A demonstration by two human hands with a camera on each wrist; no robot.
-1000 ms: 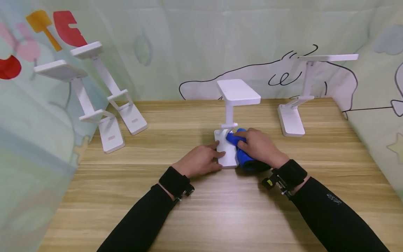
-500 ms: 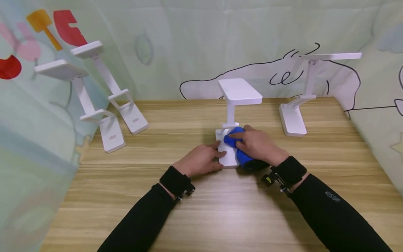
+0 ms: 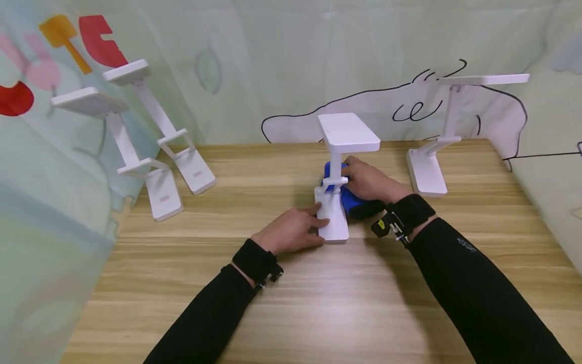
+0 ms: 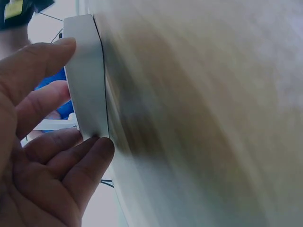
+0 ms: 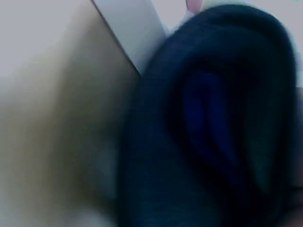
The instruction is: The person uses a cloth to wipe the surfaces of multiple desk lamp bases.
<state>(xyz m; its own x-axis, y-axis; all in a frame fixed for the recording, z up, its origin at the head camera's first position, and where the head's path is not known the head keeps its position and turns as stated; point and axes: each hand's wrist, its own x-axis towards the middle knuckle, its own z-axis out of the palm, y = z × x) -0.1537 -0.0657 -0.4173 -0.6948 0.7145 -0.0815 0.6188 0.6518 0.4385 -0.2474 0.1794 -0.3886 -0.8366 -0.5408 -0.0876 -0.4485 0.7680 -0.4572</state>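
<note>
White lamp between left hand and right hand — base in former's grip, blue cloth in latter's.

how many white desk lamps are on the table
4: the front-left lamp, the back-left lamp beyond it, the middle lamp with the left hand at its base, and the right lamp, set farther back. None appears hidden.

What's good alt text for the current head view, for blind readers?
Left hand rests on the base of a white, flat-headed desk lamp; right hand holds a bunched blue cloth beside and behind its stem. Three similar white lamps stand on the wood-grain table, two left, one right.
</note>
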